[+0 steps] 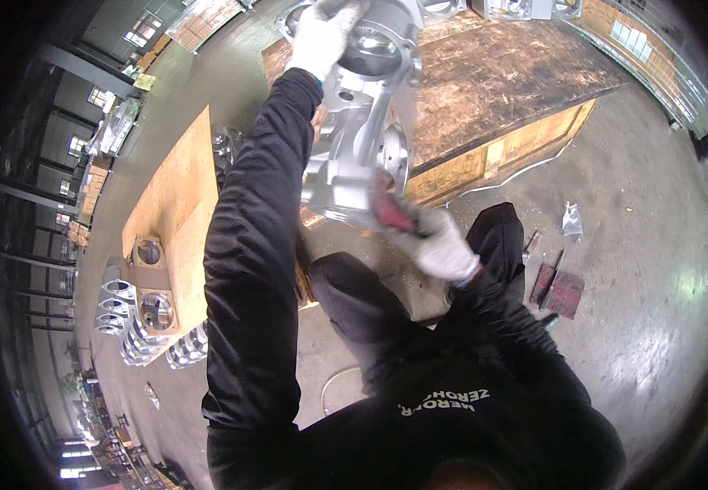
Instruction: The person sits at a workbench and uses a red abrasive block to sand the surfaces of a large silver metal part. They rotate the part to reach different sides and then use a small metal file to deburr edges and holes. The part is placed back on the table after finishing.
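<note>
Head view: looking down at a seated person in dark clothes, white work gloves on both hands.
Metal casting (354, 135): silver part with big round openings, sitting in front of the person by the left end of the wooden bench (517, 90).
Left hand (325, 37): on the far end of the casting, right beside a round opening; honestly can't tell if it's gripping or just pressing.
Right hand (444, 245): closed around a red tool (392, 211), pretty blurry, up against the near end of the casting; can't tell whether they touch.
Left side: plywood panel (178, 212), with more castings (113, 314) around its lower end.
Floor, right: red block (565, 294) and a small plastic bag (572, 219), well apart.
</note>
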Action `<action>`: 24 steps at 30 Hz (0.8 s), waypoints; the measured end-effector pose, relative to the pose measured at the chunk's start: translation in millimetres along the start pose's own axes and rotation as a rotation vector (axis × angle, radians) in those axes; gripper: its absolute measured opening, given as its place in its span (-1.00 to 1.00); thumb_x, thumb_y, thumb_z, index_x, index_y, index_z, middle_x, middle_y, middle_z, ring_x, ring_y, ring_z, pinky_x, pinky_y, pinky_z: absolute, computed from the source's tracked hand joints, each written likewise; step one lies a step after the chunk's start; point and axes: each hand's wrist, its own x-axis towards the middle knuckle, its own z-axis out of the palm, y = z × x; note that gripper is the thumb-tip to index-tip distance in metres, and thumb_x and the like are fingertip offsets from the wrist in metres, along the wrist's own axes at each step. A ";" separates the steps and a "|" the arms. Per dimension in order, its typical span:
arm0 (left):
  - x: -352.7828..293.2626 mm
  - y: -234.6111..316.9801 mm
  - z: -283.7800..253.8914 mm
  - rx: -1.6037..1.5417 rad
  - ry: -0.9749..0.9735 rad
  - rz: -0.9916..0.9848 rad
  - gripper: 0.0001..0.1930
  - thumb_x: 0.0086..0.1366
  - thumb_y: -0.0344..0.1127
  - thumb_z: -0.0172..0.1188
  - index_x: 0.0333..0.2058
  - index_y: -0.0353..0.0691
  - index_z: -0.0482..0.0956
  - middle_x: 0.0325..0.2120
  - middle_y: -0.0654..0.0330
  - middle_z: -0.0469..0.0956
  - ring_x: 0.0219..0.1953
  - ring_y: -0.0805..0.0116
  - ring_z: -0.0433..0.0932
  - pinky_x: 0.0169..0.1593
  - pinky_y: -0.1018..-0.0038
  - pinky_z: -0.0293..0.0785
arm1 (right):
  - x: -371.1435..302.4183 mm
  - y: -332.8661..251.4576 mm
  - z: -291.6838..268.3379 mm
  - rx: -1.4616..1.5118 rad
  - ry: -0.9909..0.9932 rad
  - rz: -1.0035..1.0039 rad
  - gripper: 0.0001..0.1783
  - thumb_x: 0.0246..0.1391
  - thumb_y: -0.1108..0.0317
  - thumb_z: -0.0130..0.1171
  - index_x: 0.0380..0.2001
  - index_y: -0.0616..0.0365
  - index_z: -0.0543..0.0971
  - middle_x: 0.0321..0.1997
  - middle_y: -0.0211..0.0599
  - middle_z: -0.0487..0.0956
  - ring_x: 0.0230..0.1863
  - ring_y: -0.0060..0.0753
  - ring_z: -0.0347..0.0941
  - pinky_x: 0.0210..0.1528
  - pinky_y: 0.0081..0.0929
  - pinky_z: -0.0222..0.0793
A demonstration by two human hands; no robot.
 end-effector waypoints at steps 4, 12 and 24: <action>-3.2 19.6 14.1 -0.274 -0.009 -0.310 -0.60 0.35 -0.32 0.21 0.15 -0.22 0.62 0.03 0.13 0.63 0.02 0.32 0.57 0.10 0.38 0.51 | 40.7 13.0 51.9 -0.729 0.061 -0.117 -0.38 0.18 0.17 0.21 0.26 0.20 0.46 -0.14 0.17 0.64 -0.20 0.18 0.64 -0.07 -0.05 0.57; -67.7 -16.1 -43.7 0.704 0.015 0.472 -0.56 0.40 -0.17 0.22 0.16 -0.26 0.51 0.10 -0.03 0.58 0.10 -0.13 0.58 0.23 0.18 0.45 | 108.3 34.9 -52.1 -1.594 -0.142 -0.407 -0.33 0.00 0.39 0.18 0.27 -0.17 0.53 0.13 -0.26 0.58 -0.07 -0.09 0.55 -0.16 -0.14 0.57; -216.2 -35.1 -21.5 0.556 0.275 0.026 -0.68 0.51 -0.24 0.02 -0.02 -0.33 0.64 -0.10 -0.11 0.68 -0.09 -0.08 0.68 0.08 0.16 0.58 | 86.2 78.9 36.3 -0.923 0.051 -0.112 -0.60 0.13 0.26 0.25 0.05 0.10 0.64 -0.06 0.00 0.68 -0.21 0.13 0.65 -0.18 -0.12 0.59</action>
